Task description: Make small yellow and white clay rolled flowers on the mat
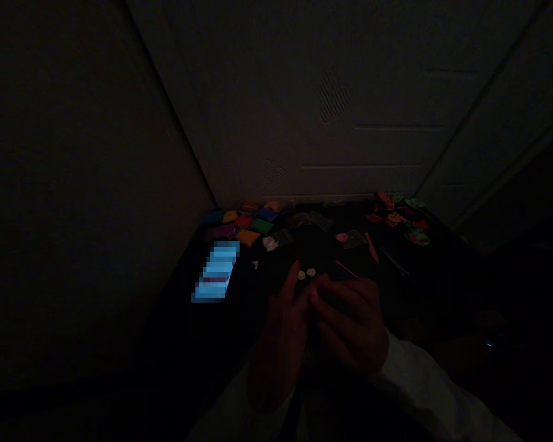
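The scene is very dark. My left hand (281, 334) and my right hand (352, 322) meet low in the middle of the view, over a dark table (442, 276). My left index finger points up toward two small pale round pieces (306, 274). My right fingers curl inward against the left hand in a pinch; whatever they pinch is hidden in the dark. A thin pink stick (346, 269) lies just beyond my right hand.
A lit phone screen (216, 272) glows at left. Several coloured clay packets (246, 224) sit at the back left, bright coloured pieces (400, 218) at the back right. A pink tool (371, 247) and clear wrappers (311, 220) lie between. Pale walls close the corner behind.
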Tool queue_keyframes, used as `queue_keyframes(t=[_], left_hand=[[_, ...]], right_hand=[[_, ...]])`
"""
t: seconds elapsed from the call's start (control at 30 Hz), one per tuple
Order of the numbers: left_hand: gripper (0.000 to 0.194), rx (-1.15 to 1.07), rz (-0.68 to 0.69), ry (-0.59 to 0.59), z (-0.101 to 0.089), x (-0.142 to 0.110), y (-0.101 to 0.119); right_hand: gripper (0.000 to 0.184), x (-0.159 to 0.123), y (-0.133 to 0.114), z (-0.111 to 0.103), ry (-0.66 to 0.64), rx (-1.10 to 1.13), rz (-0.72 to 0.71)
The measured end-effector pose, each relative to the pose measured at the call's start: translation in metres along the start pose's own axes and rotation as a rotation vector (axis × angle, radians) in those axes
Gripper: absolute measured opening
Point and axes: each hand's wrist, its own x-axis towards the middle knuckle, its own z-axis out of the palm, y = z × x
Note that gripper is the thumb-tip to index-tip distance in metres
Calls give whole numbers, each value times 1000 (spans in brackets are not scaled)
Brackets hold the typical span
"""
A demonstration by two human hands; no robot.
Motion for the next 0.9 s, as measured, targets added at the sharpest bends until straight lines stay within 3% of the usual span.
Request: queue_keyframes(t=[0.53, 0.9], left_hand=[[66, 49, 21, -48, 3, 2, -4], [69, 123, 10, -9, 7, 0, -5]], right_hand=[[40, -1, 0, -1, 27, 24, 19], [35, 0, -1, -1, 48, 9, 61]])
